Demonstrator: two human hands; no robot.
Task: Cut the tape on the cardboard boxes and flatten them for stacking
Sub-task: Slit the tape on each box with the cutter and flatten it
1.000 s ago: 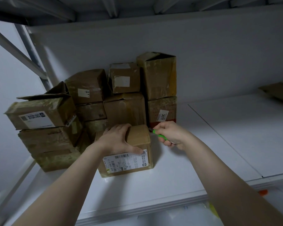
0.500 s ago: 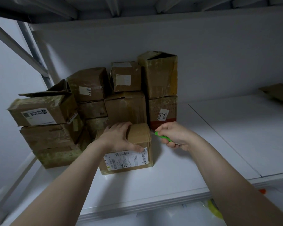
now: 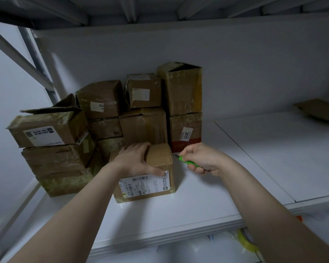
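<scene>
Right hand [image 3: 203, 160], cutter [image 3: 188, 162] tip toward box [image 3: 160, 154]

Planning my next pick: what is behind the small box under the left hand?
A pile of cardboard boxes, with the red-banded 3011 box behind its right corner. The small box and left hand hide the pile's base.

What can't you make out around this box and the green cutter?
All in the head view:
- Blade tip of the green cutter: too small to tell whether it touches the front box.
- Box top: partly under the left hand.
- Print on the shipping label: too small to read.
- The flat cardboard, far right: cut off by the frame edge.
</scene>
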